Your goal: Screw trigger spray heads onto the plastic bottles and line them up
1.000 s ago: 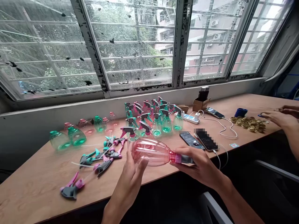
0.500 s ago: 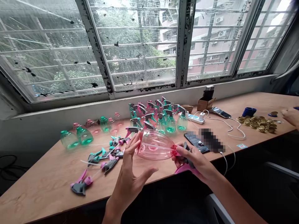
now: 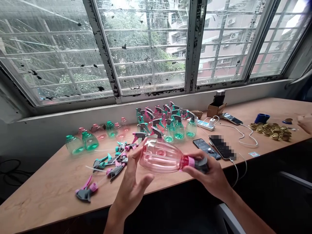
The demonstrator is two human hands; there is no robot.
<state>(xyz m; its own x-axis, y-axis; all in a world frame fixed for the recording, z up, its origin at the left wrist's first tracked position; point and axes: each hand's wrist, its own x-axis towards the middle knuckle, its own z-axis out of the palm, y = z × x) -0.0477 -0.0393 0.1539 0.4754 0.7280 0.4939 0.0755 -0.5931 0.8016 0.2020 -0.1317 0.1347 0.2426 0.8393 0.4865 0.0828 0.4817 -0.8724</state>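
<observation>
A clear pink bottle [image 3: 161,156] lies sideways in the air over the table's front edge. Its base rests against the fingers of my left hand [image 3: 133,182], which curl behind it while the thumb stands away. At the neck, my right hand [image 3: 209,175] grips a grey and pink trigger spray head [image 3: 201,164]; its pink collar is at the bottle's mouth. Left of my left hand lie loose spray heads in grey, pink and teal, among them one grey-pink spray head [image 3: 85,192] apart from the pile [image 3: 117,162].
Green and pink bottles without heads [image 3: 90,141] stand at the back left, assembled spray bottles [image 3: 179,130] behind my hands. Phones [image 3: 206,148], cables and a power strip [image 3: 206,124] lie to the right, then gold-coloured lids [image 3: 274,130] and another person's hand [image 3: 304,123].
The spray head's collar has moved up against the bottle's mouth, and its tube is now inside. My right hand has shifted to hold the head, and my left fingers have curled behind the base.
</observation>
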